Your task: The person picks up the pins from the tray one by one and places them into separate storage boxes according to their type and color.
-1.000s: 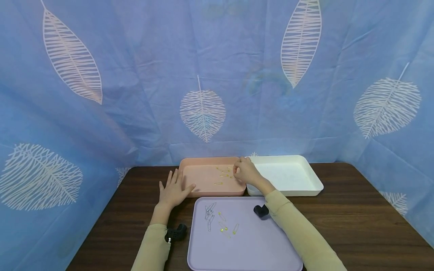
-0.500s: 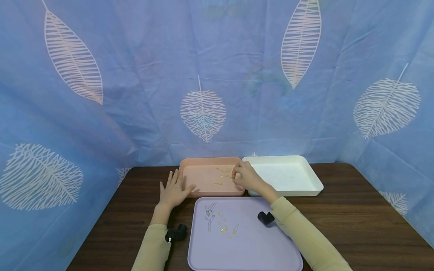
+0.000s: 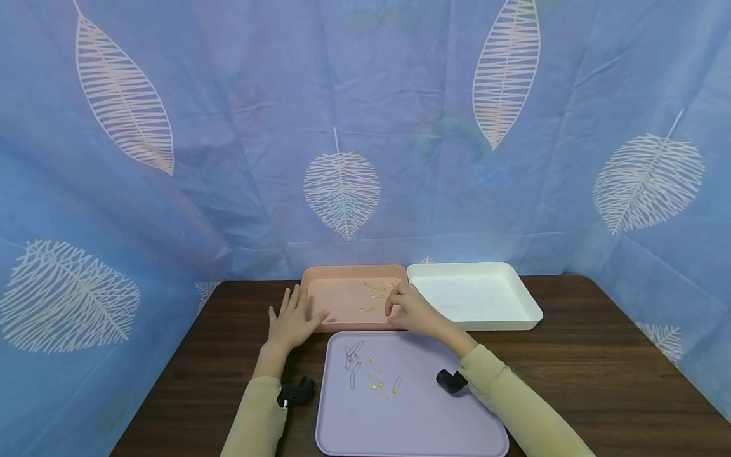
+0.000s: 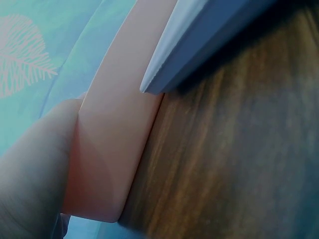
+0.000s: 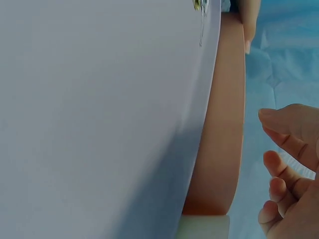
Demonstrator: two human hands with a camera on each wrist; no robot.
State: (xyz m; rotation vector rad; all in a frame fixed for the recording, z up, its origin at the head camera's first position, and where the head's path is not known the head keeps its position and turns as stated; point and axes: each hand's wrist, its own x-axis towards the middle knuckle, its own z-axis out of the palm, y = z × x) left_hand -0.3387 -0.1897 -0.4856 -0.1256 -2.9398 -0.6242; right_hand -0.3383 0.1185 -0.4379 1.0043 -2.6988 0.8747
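My left hand (image 3: 290, 322) rests at the left front corner of the pink tray (image 3: 337, 304), fingers spread. In the left wrist view a digit lies against the pink tray's wall (image 4: 112, 134). Over the pink tray's right front corner hangs my right hand (image 3: 415, 311), its fingers loosely bent. The right wrist view shows this hand (image 5: 301, 201) with thumb and fingers apart and nothing between them. Several yellow safety pins (image 3: 368, 310) lie in the pink tray. On the lilac tray (image 3: 434, 419) are several silver safety pins (image 3: 353, 357) and several yellow safety pins (image 3: 396, 384).
A white tray (image 3: 480, 295) stands right beside the pink one, at the back of the dark wooden table (image 3: 605, 368). The lilac tray sits in front of both. Behind the table hangs a blue curtain (image 3: 422, 190) with white leaf prints.
My right hand has drawn back toward me from the pink tray's far right part to its front right corner, its thumb and fingers parting. My left hand has stayed in place.
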